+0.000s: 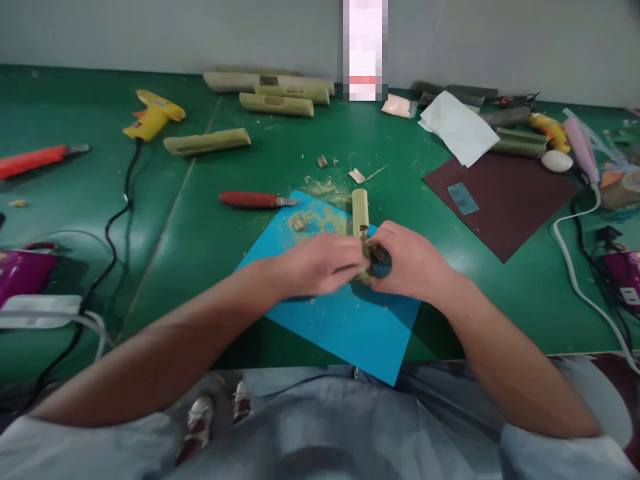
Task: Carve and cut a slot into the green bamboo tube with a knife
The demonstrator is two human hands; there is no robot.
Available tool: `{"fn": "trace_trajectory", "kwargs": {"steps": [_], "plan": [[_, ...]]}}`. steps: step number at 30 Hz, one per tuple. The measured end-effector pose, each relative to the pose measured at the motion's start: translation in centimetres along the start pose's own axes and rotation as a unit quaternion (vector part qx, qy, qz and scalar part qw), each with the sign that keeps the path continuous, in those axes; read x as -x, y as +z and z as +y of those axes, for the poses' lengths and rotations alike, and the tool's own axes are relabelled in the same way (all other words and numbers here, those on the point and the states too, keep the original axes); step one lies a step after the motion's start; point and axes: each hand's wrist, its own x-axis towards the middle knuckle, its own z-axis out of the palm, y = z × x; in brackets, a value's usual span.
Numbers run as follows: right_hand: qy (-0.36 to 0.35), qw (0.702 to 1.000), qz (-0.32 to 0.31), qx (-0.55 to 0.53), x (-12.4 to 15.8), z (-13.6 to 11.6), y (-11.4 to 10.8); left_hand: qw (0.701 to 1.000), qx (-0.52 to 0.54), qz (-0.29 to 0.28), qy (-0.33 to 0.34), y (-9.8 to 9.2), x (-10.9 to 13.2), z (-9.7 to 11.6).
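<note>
A short bamboo tube (360, 210) lies on a blue sheet (345, 320) in the middle of the green table (200, 220), pointing away from me. My right hand (413, 263) is wrapped round its near end. My left hand (320, 265) is closed in a pinch against the tube's left side; what its fingers hold is blurred. Sawdust and a small bamboo chip (299, 223) lie on the sheet just beyond my left hand.
A red-handled knife (255, 199) lies left of the sheet. Further back are several bamboo pieces (273, 93), a yellow glue gun (153, 115) with its black cord, and an orange tool (35, 160). To the right lie a dark sandpaper sheet (505, 200), white paper (457, 127) and cables.
</note>
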Motion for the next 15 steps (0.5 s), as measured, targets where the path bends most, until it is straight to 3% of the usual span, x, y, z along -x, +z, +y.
{"fn": "trace_trajectory", "kwargs": {"steps": [3, 10, 13, 15], "plan": [[0.001, 1.000, -0.001, 0.000, 0.0, 0.0, 0.0, 1.000, -0.004, -0.001, -0.004, 0.1, 0.1, -0.2], [0.019, 1.000, -0.001, -0.022, 0.1, -0.1, 0.0, 0.994, 0.008, 0.102, -0.030, 0.5, 0.0, -1.4], [0.012, 1.000, -0.002, -0.021, 0.1, -0.1, 0.1, 0.983, 0.050, 0.136, -0.113, 0.4, 0.3, -0.7], [0.011, 1.000, -0.001, -0.008, 0.1, -0.3, 0.1, 0.958, 0.114, 0.171, -0.201, 0.2, 0.4, -0.2]]}}
